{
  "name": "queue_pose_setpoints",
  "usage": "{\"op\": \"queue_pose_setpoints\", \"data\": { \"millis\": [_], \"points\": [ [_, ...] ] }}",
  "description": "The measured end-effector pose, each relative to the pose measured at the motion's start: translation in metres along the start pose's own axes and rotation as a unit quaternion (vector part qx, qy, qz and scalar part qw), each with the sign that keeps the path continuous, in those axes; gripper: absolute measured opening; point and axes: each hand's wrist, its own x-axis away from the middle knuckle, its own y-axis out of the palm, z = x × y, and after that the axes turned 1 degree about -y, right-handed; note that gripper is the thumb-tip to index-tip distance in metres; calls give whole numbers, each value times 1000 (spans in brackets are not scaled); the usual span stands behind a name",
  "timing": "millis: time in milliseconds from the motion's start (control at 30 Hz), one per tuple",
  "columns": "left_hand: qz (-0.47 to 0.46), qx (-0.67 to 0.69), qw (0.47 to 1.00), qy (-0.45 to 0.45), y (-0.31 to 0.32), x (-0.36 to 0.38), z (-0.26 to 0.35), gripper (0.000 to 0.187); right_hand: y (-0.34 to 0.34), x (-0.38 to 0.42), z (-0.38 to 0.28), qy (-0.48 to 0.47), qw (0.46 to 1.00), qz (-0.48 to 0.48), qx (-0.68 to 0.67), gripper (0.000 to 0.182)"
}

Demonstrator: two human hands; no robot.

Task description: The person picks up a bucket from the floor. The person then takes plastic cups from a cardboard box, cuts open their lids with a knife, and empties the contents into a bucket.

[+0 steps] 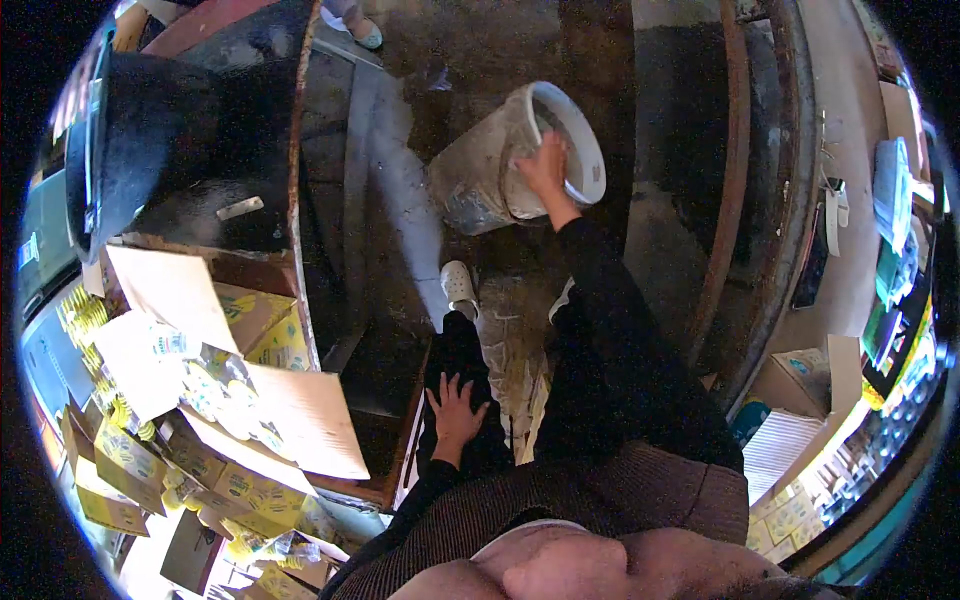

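My right hand [548,172] is closed on the near rim of a dirty white bucket [480,170], thumb on the outer wall and fingers over the edge. The bucket tilts over, its mouth turned to the right and its base to the lower left. Its inside shows only in part, and I cannot make out any contents. My left hand [457,412] lies flat on my left thigh with its fingers spread, holding nothing.
On the left, opened cardboard boxes [305,420] stand among yellow-printed cartons. A dark tabletop [200,150] rises behind them. To the right runs a ledge [850,270] with a phone [810,275] on it. Another person's foot [368,35] shows at the top.
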Motion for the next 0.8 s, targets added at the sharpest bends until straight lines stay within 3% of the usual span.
{"op": "queue_pose_setpoints", "data": {
  "millis": [67,167,333,400,500,633,700,800],
  "points": [
    [5,1,1000,-7,1,2,-3,63,2,-9,-36,-78,994,29,66,60],
    [-12,16,1000,-21,4,5,-5,64,5,-16,-62,-123,987,26,96,55],
    [-19,32,998,-41,1,8,-9,65,37,-8,-66,-209,967,12,147,45],
    [-13,35,998,-48,-1,10,-10,65,71,-3,-38,-307,907,81,275,33],
    [11,38,998,-51,3,11,-17,65,85,13,-41,-290,916,3,278,23],
    [85,76,993,-40,15,18,-21,63,85,39,-43,-319,914,16,248,25],
    [86,91,991,-49,15,21,-20,61,72,56,-42,-261,943,17,208,31],
    [140,143,978,-49,10,25,-14,55,16,100,-54,-208,960,-69,175,43]
  ]
}}
